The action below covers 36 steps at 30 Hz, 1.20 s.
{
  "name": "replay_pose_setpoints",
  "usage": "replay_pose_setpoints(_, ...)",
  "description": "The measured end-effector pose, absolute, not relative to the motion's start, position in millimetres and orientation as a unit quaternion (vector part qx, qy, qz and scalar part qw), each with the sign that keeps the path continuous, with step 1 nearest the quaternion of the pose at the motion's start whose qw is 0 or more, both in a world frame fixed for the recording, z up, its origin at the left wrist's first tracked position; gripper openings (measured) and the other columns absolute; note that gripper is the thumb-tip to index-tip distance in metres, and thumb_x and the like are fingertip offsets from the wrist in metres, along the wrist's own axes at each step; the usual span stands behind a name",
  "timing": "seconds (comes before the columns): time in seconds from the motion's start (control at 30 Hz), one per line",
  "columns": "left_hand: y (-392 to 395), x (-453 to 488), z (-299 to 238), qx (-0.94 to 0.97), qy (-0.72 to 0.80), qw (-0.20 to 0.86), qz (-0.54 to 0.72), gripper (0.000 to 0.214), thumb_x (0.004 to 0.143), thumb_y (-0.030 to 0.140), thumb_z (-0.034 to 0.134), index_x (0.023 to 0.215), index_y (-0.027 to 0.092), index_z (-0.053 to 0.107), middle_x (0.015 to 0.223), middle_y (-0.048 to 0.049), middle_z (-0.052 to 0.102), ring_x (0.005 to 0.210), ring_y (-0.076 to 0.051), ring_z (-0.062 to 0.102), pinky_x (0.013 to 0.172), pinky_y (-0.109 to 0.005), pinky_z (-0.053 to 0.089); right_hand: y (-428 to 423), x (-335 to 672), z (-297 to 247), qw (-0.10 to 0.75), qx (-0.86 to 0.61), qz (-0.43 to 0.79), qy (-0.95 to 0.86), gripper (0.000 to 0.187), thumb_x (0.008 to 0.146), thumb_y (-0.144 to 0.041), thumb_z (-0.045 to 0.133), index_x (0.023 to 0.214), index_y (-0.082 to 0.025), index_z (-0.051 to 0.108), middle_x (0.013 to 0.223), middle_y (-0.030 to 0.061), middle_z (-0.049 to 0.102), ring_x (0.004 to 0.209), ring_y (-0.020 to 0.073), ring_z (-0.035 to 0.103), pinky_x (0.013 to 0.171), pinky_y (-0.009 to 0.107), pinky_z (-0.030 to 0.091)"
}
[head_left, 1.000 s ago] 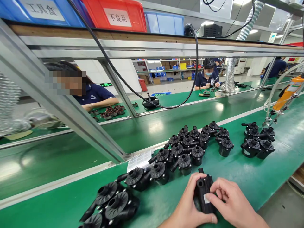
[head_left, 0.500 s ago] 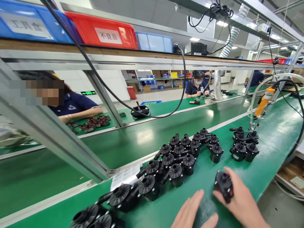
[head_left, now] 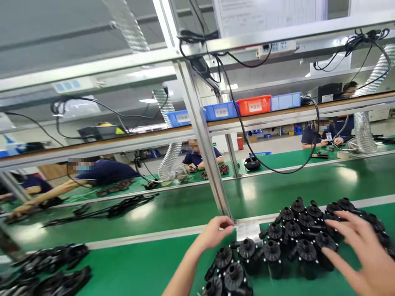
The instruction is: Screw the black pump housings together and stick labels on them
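Observation:
Small black motor pumps point(head_left: 272, 251), with round ribbed caps and side spouts, stand upright in a tight group on the green bench. My right hand point(head_left: 362, 248) hovers over the right part of this group, fingers spread and holding nothing visible; it hides some pumps behind it. My left hand point(head_left: 216, 233) is raised at the left edge of the group, near a clear plastic divided tray point(head_left: 247, 231). Its fingers curl toward the thumb with a gap between, and nothing shows in them.
A metal post point(head_left: 203, 139) rises behind the tray and carries a shelf with blue bins and a red bin point(head_left: 254, 106). Black cables point(head_left: 247, 139) hang from it. Dark parts point(head_left: 61, 275) lie in piles at left. Several co-workers sit across the line.
The view has swung left. My right hand, which held a pump, is now spread without it. My left hand has lifted away from the bench front to beside the tray.

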<state>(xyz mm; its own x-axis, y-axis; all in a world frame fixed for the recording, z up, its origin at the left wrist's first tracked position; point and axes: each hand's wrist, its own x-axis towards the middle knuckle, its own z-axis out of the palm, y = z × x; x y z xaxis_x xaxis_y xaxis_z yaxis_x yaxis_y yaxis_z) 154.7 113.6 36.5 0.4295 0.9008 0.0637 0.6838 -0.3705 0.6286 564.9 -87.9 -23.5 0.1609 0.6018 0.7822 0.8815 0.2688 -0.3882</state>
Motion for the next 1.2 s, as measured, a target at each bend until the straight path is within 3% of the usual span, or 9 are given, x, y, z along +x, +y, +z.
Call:
replay_pose_setpoints(0.13,137.8,157.4,-9.7,0.797,0.490,0.296,0.193,0.048,0.083,0.055,0.069,0.108,0.015,0.077,0.105,-0.0092,0.083,0.102,-0.029,0.073,0.094,-0.038,0.057,-10.4,482.9,27.0,0.294,-0.557,0.104,-0.769,0.019,0.108,-0.034,0.052,0.113,-0.027,0.069,0.125,0.0072,0.070,0.118,0.0255,0.066,0.103,0.041,0.054)
replay_pose_setpoints(0.23,146.4,156.9,-24.0,0.785,0.503,0.303,0.198,0.051,0.084,0.052,0.070,0.119,0.015,0.074,0.107,-0.0105,0.083,0.104,-0.030,0.075,0.097,-0.041,0.058,55.1,437.1,49.2,0.228,-0.572,0.139,-0.775,0.011,0.103,-0.021,0.061,0.104,-0.021,0.072,0.108,0.0059,0.075,0.107,0.0241,0.068,0.099,0.042,0.054)
replay_pose_setpoints(0.37,151.3,154.8,-33.1,0.778,0.499,0.320,0.206,0.071,0.071,0.032,0.080,0.138,0.013,0.066,0.126,-0.0164,0.080,0.119,-0.033,0.074,0.107,-0.042,0.056,125.0,404.1,37.9,0.094,-0.618,0.219,-0.749,0.019,0.101,-0.031,0.075,0.094,-0.014,0.071,0.094,0.0039,0.073,0.089,0.0191,0.071,0.086,0.038,0.061)
replay_pose_setpoints(0.47,149.6,156.5,-37.5,0.779,0.490,0.326,0.216,0.090,0.059,0.020,0.086,0.146,0.015,0.064,0.144,-0.0185,0.072,0.132,-0.037,0.068,0.117,-0.045,0.051,151.6,393.3,12.2,0.041,-0.626,0.268,-0.732,0.021,0.102,-0.033,0.075,0.102,-0.012,0.071,0.096,0.0029,0.072,0.082,0.0170,0.071,0.077,0.033,0.063)
replay_pose_setpoints(0.6,145.2,163.0,-37.4,0.776,0.474,0.325,0.260,0.097,0.061,0.023,0.088,0.154,0.019,0.059,0.161,-0.0169,0.059,0.147,-0.039,0.055,0.127,-0.051,0.040,165.4,392.5,-13.5,0.097,-0.592,0.285,-0.748,0.027,0.102,-0.028,0.075,0.123,-0.013,0.068,0.107,0.0049,0.071,0.089,0.0184,0.072,0.080,0.034,0.064)
replay_pose_setpoints(0.7,144.5,168.5,-34.2,0.766,0.455,0.333,0.308,0.087,0.067,0.027,0.087,0.150,0.018,0.063,0.152,-0.0148,0.067,0.139,-0.039,0.061,0.121,-0.049,0.045,170.5,399.1,-18.1,0.170,-0.531,0.285,-0.780,0.033,0.102,-0.025,0.075,0.131,-0.015,0.065,0.107,0.0047,0.072,0.092,0.0192,0.072,0.085,0.037,0.064)
replay_pose_setpoints(0.87,144.8,174.2,-30.2,0.755,0.430,0.335,0.365,0.048,0.068,0.024,0.082,0.115,0.016,0.083,0.110,-0.0098,0.081,0.102,-0.032,0.073,0.090,-0.038,0.056,170.6,406.0,-17.0,0.252,-0.475,0.258,-0.803,0.015,0.100,-0.026,0.076,0.108,-0.014,0.072,0.094,0.0020,0.071,0.090,0.0188,0.070,0.088,0.038,0.060)
replay_pose_setpoints(1.1,143.7,176.4,-24.3,0.724,0.422,0.311,0.447,0.033,0.089,0.036,0.069,0.108,0.015,0.083,0.103,-0.0123,0.082,0.098,-0.029,0.073,0.087,-0.038,0.055,167.7,403.4,-15.5,0.321,-0.469,0.202,-0.798,0.015,0.102,-0.029,0.072,0.096,-0.015,0.072,0.102,0.0046,0.070,0.100,0.0212,0.066,0.095,0.041,0.055)
replay_pose_setpoints(1.2,146.7,175.2,-25.1,0.708,0.424,0.312,0.470,0.031,0.090,0.039,0.070,0.100,0.014,0.085,0.099,-0.0129,0.083,0.094,-0.029,0.073,0.083,-0.036,0.055,166.3,402.5,-13.4,0.334,-0.451,0.196,-0.804,0.018,0.104,-0.029,0.069,0.092,-0.015,0.070,0.100,0.0041,0.070,0.100,0.0209,0.066,0.095,0.041,0.054)
